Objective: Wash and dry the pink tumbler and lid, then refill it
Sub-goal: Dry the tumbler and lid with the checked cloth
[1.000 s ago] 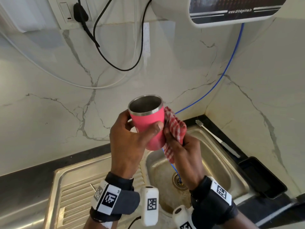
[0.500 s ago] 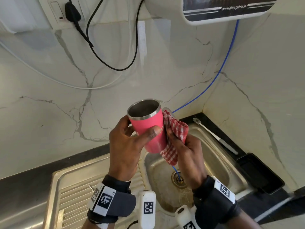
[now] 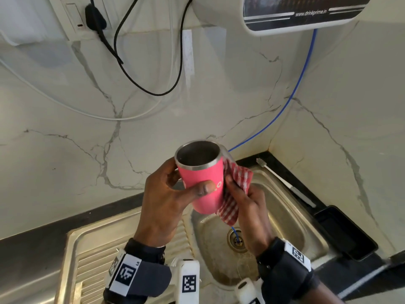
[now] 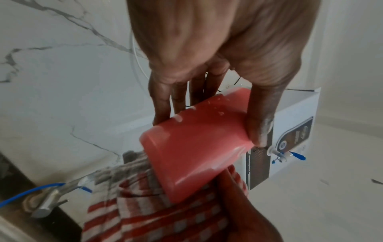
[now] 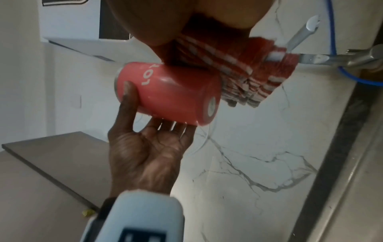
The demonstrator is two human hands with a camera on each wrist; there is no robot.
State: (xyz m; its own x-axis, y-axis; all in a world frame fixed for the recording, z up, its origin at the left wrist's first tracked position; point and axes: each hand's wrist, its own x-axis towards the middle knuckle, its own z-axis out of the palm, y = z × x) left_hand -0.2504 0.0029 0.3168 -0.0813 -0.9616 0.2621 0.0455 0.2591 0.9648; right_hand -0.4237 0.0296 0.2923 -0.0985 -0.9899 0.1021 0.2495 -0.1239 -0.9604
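Observation:
The pink tumbler (image 3: 202,187) (image 4: 194,145) (image 5: 172,93) with a steel rim is held tilted above the sink, its mouth open upward and no lid on it. My left hand (image 3: 173,194) (image 5: 145,147) grips it, thumb across the front and fingers behind. My right hand (image 3: 245,205) pinches a red-and-white checked cloth (image 3: 235,189) (image 4: 157,212) (image 5: 238,70) and presses it against the tumbler's right side. Water drops show on the pink wall in the left wrist view. The lid is not in view.
A steel sink (image 3: 285,218) with a drain lies below, its ribbed drainboard (image 3: 92,260) to the left. A toothbrush (image 3: 285,183) and a black tray (image 3: 346,233) sit on the right counter. A water purifier (image 3: 295,12) hangs above, with a blue tube (image 3: 291,102) running down.
Both hands, tumbler and cloth stay together over the sink. The tumbler has turned a little in my left hand, and my right hand has shifted the cloth slightly along its side.

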